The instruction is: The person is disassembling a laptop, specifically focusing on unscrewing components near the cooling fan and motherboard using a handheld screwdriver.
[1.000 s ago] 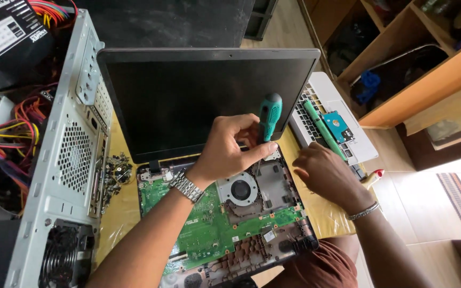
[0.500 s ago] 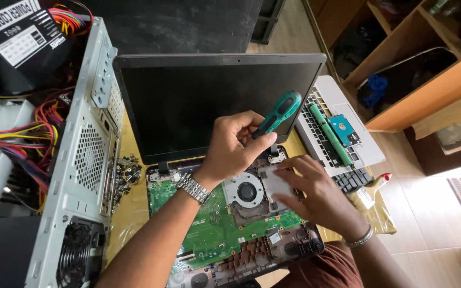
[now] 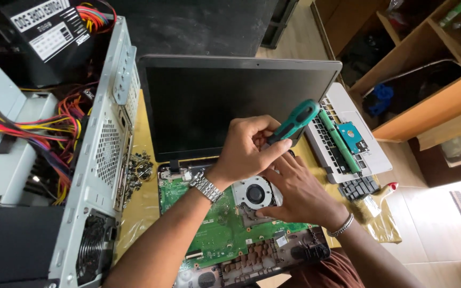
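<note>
My left hand (image 3: 246, 149) has a closed grip on the green screwdriver (image 3: 293, 122), tilted above the fan (image 3: 255, 193). My right hand (image 3: 294, 192) lies open on the laptop board (image 3: 214, 224), fingers beside the fan, holding nothing.

Left hand (image 3: 246, 152): forearm raised from lower left, wrist bent, fingers curled tightly closed. Right hand (image 3: 297, 194): palm down beneath it, fingers spread flat.

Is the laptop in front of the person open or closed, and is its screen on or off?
Open: the laptop has its lid raised behind the bare green board. The screen looks off; it is dark all over.
</note>
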